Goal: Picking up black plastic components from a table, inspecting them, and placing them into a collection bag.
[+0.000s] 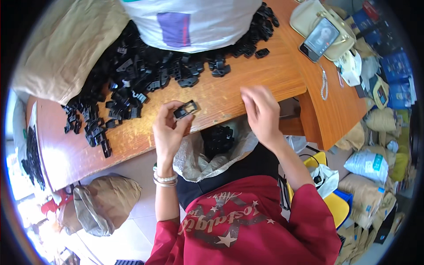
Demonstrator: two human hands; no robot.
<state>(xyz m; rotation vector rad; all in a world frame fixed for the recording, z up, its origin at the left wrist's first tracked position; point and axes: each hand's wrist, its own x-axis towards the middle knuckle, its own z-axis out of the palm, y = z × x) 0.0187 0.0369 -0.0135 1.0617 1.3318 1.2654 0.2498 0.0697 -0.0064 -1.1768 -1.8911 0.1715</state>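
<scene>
Between the thumb and fingers of my left hand (169, 128) is a black plastic frame-like part (185, 109), held just above the front edge of the wooden table (221, 97). My right hand (263, 115) hovers to the right of it, apart from the part. Its fingers are bent and smeared by motion, so whether they hold anything cannot be made out. On the table beyond my hands lies a large heap of small black plastic parts (132, 70). Below, at my lap, a pale plastic bag (190, 163) gapes with several black parts (218, 140) inside.
A white sack (203, 26) and a brown paper sack (66, 48) rest at the back of the heap. At the right stand a phone (319, 39) and a cream handbag (304, 20). Beside me are a yellow chair (333, 207) and a brown bag (106, 203) on the floor.
</scene>
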